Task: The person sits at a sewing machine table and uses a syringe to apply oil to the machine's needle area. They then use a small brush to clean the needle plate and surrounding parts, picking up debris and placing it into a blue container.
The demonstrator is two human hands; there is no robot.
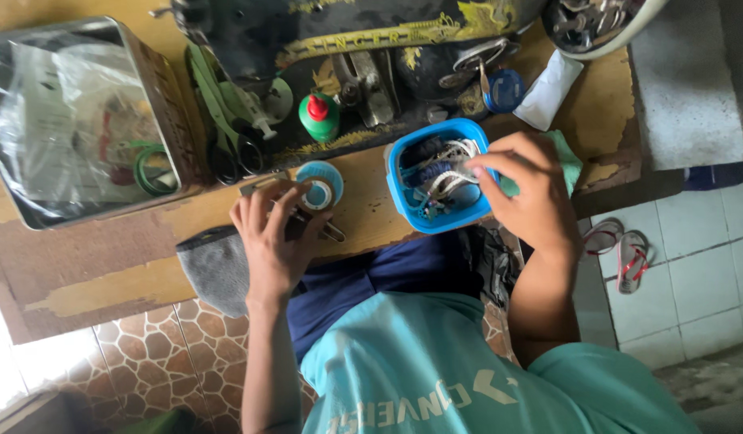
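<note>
My left hand (pixel 268 237) lies on the worn wooden table (pixel 106 273), its fingers and thumb closed around a round blue spool (pixel 321 186) with a white centre. A small metal piece (pixel 333 233) sticks out beside the thumb. My right hand (pixel 526 189) reaches into a blue plastic box (pixel 403 201) at the table's front edge. Its fingertips pinch a white cord (pixel 452 178) among a tangle of white and dark cords inside. A green cloth (pixel 571 161) lies under that hand.
A black sewing machine (pixel 363 40) with gold decoration stands behind the box, with a green bottle with a red cap (pixel 319 116) and green-handled scissors (pixel 214 104). An open metal tin (pixel 158 96) of plastic bags sits at left. A grey cloth (pixel 214 265) hangs off the edge. Sandals (pixel 620 253) lie on the tiles.
</note>
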